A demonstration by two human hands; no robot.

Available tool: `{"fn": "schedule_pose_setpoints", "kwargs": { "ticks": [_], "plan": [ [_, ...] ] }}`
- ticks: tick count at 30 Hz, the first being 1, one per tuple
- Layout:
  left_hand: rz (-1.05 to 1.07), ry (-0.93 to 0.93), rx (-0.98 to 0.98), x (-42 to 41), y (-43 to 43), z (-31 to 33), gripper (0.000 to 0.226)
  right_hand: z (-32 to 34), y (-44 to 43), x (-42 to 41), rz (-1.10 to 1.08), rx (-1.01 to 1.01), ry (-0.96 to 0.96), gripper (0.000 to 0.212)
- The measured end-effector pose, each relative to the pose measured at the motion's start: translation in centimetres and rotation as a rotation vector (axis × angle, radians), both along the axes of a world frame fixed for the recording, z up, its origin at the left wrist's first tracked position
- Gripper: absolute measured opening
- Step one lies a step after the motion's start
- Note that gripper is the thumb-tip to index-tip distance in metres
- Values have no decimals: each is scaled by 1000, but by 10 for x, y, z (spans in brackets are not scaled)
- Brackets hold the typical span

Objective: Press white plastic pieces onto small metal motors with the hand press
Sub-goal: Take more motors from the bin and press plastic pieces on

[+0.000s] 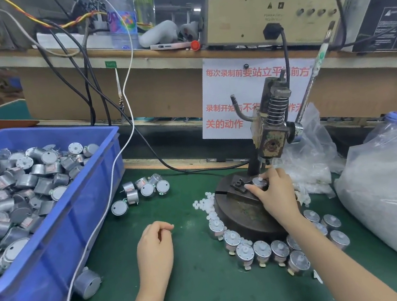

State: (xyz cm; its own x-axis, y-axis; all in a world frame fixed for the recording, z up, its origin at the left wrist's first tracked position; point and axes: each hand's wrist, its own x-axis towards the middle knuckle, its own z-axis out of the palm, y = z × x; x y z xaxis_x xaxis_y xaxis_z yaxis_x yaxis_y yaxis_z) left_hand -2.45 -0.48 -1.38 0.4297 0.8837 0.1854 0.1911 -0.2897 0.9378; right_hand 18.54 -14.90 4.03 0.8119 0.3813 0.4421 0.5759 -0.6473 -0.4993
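Right hand (275,197) round motor (260,182), left hand (153,244) round white piece (172,226), apart

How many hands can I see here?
2. The left hand is over the green mat, fingers curled. The right hand grips a motor on the hand press.

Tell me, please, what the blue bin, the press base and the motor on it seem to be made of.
Blue bin: moulded plastic, by its uniform colour and soft sheen. Press base: cast metal, probably iron; dark, dull, worn patches. Motor gripped by the right hand: metal can, silvery shine.
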Motion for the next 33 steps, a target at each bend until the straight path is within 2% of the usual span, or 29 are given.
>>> {"fn": "schedule_pose_setpoints", "kwargs": {
  "ticks": [5,7,10,11,13,22,27,29,33],
  "plan": [
    [1,4,-6,-1,1,-1,31,-1,-6,-3,78,79,71,57],
    [-1,3,-11,0,1,-1,31,3,-12,-1,74,281,155,51],
    [-1,7,3,0,1,1,29,19,-23,8,-94,679,403,44],
    [1,12,6,0,1,1,29,26,-26,11,-131,779,474,45],
    [4,12,5,-1,1,0,29,46,-30,17,-141,880,497,47],
    [0,0,-2,-1,0,0,30,177,-18,45,111,927,399,54],
    [-1,-1,-11,-1,0,1,32,205,-20,51,210,964,467,68],
    [5,-4,-17,-1,-1,1,32,202,-26,43,261,965,436,61],
    [2,-15,-33,-3,-1,2,30,188,-38,13,312,1074,314,26]
  ]
}}
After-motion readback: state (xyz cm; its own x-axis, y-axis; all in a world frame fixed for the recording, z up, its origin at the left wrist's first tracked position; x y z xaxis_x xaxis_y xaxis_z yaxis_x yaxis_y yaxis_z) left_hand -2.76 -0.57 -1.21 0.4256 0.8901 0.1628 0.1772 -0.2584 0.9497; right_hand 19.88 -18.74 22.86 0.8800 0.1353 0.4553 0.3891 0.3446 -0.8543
